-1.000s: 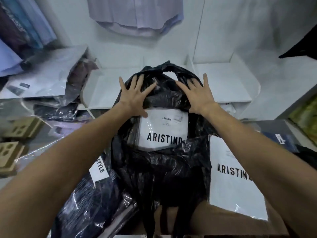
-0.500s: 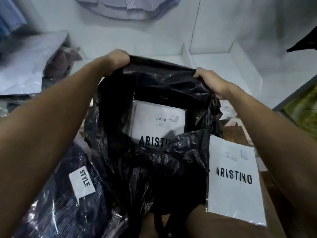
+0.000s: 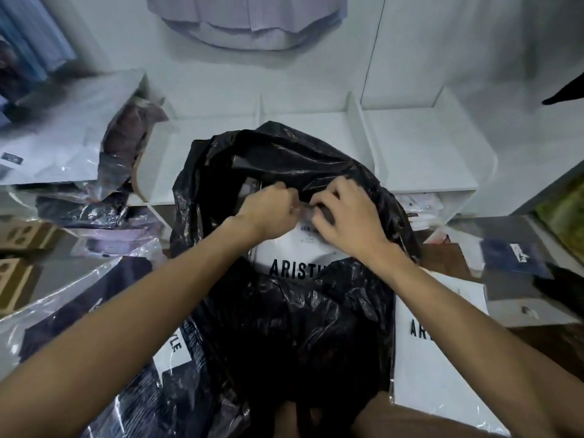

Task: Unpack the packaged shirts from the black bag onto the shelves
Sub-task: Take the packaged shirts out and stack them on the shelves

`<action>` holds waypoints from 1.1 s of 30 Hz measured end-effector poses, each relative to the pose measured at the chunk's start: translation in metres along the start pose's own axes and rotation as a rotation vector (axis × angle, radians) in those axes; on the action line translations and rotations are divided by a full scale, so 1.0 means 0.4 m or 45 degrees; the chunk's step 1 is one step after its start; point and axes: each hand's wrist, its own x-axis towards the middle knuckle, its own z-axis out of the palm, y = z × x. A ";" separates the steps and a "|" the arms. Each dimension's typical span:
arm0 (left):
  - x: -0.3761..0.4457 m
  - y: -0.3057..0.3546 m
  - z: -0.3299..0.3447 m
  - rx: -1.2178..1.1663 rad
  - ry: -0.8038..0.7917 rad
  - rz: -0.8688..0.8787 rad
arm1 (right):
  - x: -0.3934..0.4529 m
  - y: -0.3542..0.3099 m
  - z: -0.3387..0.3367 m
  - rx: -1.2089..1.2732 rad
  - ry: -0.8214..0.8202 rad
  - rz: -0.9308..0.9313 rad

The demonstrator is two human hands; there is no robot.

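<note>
Both hands, left hand (image 3: 268,213) and right hand (image 3: 347,219), pinch the top edge of a white packaged shirt (image 3: 294,254) inside the black bag (image 3: 284,327). The white shelves (image 3: 420,153) behind look bare, so unpacking appears barely begun.

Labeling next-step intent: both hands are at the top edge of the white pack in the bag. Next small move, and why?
Probably lift the white Aristino pack up out of the black bag. The left hand and right hand pinch its top edge, its lower half is still under bag plastic, and the white shelf behind lies bare.

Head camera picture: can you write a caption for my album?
Both hands, left hand and right hand, pinch a packaged shirt inside the black bag, before white shelves.
</note>
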 end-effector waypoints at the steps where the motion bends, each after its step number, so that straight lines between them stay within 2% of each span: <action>1: 0.002 -0.002 0.016 0.039 -0.092 -0.140 | -0.014 -0.020 0.016 0.008 -0.179 0.094; 2: 0.003 -0.003 0.030 0.048 -0.173 -0.265 | -0.026 -0.037 0.031 0.012 -0.357 0.226; 4: 0.002 -0.001 0.055 -0.044 -0.285 -0.435 | -0.043 -0.057 0.059 -0.027 -0.575 0.495; 7: -0.001 -0.008 0.078 -0.459 -0.184 -0.559 | -0.056 -0.063 0.073 0.016 -0.689 0.786; 10: -0.014 -0.023 0.082 -0.698 0.053 -0.565 | -0.065 -0.047 0.074 0.401 -0.667 1.087; 12: -0.025 -0.033 0.073 -0.947 0.107 -0.614 | -0.073 -0.034 0.071 0.710 -0.564 1.290; 13: -0.027 -0.037 0.069 -1.076 0.048 -0.639 | -0.078 -0.028 0.070 0.853 -0.496 1.389; 15: -0.040 -0.029 0.052 -1.181 -0.258 -0.596 | -0.084 -0.019 0.063 1.058 -0.424 1.534; 17: -0.055 -0.004 0.043 -1.144 -0.440 -0.550 | -0.092 -0.011 0.061 1.072 -0.499 1.599; 22: -0.061 0.031 0.090 -1.076 -0.232 -0.691 | -0.127 -0.018 0.064 1.181 -0.563 1.702; 25: -0.055 0.016 0.121 -1.167 -0.188 -0.734 | -0.145 -0.021 0.064 1.129 -0.466 1.680; 29: -0.062 -0.041 0.151 -1.100 -0.244 -0.733 | -0.160 0.002 0.062 1.246 -0.426 1.703; 33: -0.083 -0.105 0.141 -1.060 -0.289 -0.765 | -0.152 0.004 0.034 1.372 -0.487 1.579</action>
